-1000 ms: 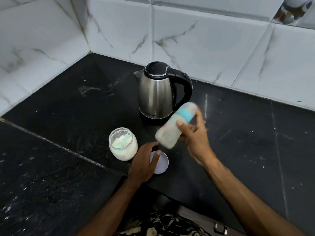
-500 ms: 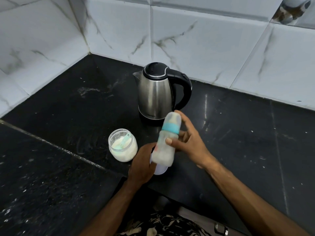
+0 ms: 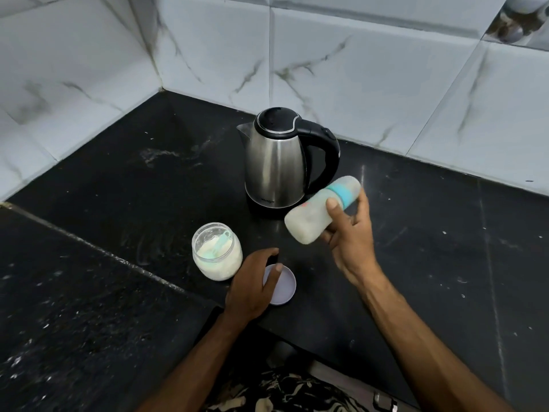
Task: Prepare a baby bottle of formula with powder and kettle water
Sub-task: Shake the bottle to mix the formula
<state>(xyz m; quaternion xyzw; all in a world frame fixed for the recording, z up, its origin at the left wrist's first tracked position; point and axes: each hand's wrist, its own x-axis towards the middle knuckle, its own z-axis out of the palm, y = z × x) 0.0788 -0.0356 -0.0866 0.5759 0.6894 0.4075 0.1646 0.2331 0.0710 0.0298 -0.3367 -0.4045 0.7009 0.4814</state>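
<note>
My right hand (image 3: 350,233) grips a capped baby bottle (image 3: 315,214) with a teal collar, tilted with its top up and to the right, milky liquid inside, in the air in front of the kettle. The steel kettle (image 3: 276,162) with its black lid and handle stands on the black counter. An open jar of white powder (image 3: 217,251) with a teal scoop in it sits to the left. My left hand (image 3: 252,286) rests on the counter with its fingers over the jar's pale lid (image 3: 283,285), which lies upside down.
The black stone counter (image 3: 118,188) runs into a corner of white marble-look tiles (image 3: 208,55). The counter's front edge is just below my left hand, with patterned cloth beneath it.
The bottle swung from tilted to upright and back to tilted up-right, a shaking motion by my right hand. My left hand stayed at the lid.
</note>
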